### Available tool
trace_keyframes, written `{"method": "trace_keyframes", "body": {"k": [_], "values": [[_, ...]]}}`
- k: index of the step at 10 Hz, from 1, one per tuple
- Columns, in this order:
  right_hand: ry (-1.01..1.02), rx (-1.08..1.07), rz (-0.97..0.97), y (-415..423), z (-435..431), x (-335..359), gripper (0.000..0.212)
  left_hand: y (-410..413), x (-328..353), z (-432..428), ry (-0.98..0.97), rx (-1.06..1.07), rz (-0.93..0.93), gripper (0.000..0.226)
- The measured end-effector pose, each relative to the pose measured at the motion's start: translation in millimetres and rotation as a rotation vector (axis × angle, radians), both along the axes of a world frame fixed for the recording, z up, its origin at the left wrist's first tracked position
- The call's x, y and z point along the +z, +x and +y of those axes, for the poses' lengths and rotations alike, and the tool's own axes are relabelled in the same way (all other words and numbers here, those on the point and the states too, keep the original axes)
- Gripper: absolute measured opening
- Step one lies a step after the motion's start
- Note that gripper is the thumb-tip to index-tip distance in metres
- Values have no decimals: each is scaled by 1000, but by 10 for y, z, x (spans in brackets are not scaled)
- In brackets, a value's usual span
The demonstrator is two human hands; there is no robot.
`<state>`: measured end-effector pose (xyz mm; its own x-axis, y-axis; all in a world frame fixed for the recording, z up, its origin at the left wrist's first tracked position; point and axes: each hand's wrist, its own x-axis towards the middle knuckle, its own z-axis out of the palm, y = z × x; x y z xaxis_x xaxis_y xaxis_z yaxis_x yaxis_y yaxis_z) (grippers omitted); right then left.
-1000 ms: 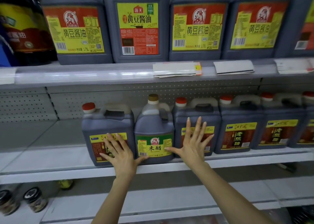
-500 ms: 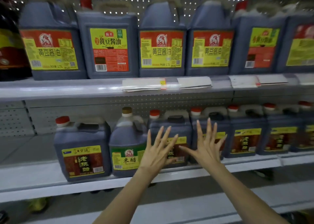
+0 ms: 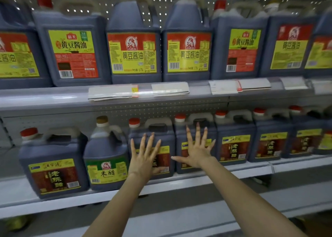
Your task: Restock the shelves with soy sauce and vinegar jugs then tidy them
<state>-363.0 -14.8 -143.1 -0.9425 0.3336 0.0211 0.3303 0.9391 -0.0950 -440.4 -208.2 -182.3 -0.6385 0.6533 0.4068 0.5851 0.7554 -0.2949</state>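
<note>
Shifted rightward since earlier — left hand (image 3: 143, 157) and right hand (image 3: 196, 151), each grip wide, fingers splayed, flat against adjacent vinegar jugs (image 3: 162, 137); green-labelled jug (image 3: 106, 157) left of both.

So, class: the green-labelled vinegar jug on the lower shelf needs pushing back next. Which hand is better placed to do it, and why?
The left hand. It lies open and flat on the red-capped jug right beside the green-labelled jug. The right hand is spread on the next jug to the right, so it would have to cross over.

I am facing translucent plastic jugs (image 3: 150, 152) wearing glossy paper labels (image 3: 133, 53), standing on smooth, matt, perforated metal shelves (image 3: 53, 100).
</note>
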Motion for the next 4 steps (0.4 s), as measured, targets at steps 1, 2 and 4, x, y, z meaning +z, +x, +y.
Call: {"method": "trace_keyframes", "body": {"k": [1,2,4], "values": [[-40,68,-91,84,52,140,120,101,32,9,-24,90,58,96],[-49,107,-81,275,98,225,110,149,69,-1,-58,88,57,98],[-6,-21,85,854,124,306,89,694,506,86,17,-17,-3,79]]}}
